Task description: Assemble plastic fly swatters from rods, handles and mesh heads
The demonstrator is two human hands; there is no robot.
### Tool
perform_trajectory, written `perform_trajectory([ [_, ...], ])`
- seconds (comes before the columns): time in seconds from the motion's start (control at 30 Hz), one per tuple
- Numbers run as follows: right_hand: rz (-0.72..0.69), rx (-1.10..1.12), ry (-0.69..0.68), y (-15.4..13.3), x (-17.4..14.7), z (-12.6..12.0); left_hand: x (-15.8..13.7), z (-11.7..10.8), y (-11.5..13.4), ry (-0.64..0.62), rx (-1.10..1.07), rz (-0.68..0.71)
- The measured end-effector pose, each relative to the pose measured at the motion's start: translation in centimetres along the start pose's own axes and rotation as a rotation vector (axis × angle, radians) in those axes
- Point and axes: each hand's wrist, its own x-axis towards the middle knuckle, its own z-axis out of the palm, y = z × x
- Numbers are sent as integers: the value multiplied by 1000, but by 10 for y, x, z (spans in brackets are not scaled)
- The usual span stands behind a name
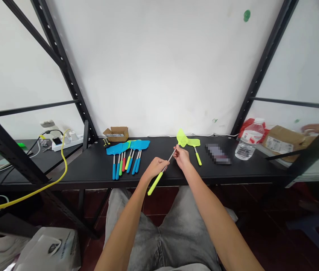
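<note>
A yellow-green fly swatter with a metal rod slants across the front of the black table. My left hand is closed around the rod just above its grip. Near the mesh head, my right hand pinches the upper end of the rod. Right behind that hand lies a second yellow-green fly swatter, flat on the table and apart from my fingers. To the left, several fly swatters lie side by side, mostly with blue heads, their handles blue, green, red and yellow pointing toward me.
An open cardboard box stands at the back left of the black table. A water bottle and a brown carton are at the right. A blurred flat item lies nearby. At left, a yellow cable hangs past a power strip.
</note>
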Motion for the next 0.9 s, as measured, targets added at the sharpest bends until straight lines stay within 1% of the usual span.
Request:
perform_trajectory([
  [0.13, 8, 12, 4, -1, 3, -2, 0, 0, -1, 6, 7, -5],
  [0.23, 16, -8, -59, -1, 4, -6, 0, 0, 0, -8, -16, -10],
  [0.33, 2, -109, -211, 0, 0, -10, 1, 1, -1, 5, -34, -4],
  [0.47, -60, -394, -442, 3, -9, -11, 5, 3, -4, 47, -50, 1],
  [0.57, -100, -521, -540, 2, -15, -9, 6, 3, -7, 70, -62, 8],
  [0.77, -91, -554, -630, -1, -20, -7, 5, 2, -7, 85, -55, 15],
  [0.83, -91, -558, -633, 0, -19, -8, 6, 2, -8, 85, -47, 12],
  [0.9, -104, -554, -605, 1, -17, -9, 7, 3, -9, 87, -37, 12],
])
